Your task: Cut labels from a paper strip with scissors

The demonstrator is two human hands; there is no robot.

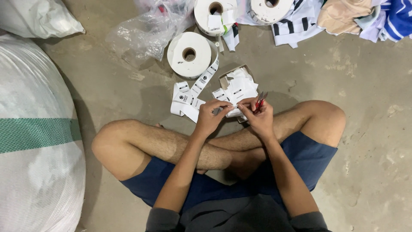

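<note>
Bare concrete floor point(369, 129), stained and dusty, filled the view from above, with a person seated cross-legged on it in dark blue shorts. Both hands met just above the crossed shins. The left hand point(211, 117) pinched the end of a white label strip point(189, 96) between thumb and fingertips, its grip closed on the strip. The right hand point(259, 117) was closed around small red-handled scissors point(259, 102), whose blades pointed up and away from the body (how far apart the blades stood could not be told). The right fingers also touched the strip's end where the hands met.

From the left hand the strip looped in folds on the floor, then ran up to a white label roll point(189, 54) lying flat just beyond. Between the hands and that roll, slightly right, sat a small open cardboard box point(223, 80) heaped with cut white labels point(240, 86).

Farther off, two more white rolls point(214, 15) lay near the top edge, beside crumpled clear plastic point(146, 32). A pile of garments point(343, 17), striped, beige and blue, lay at the top right. Large white woven sacks point(38, 141), one with a green band, filled the left side.
</note>
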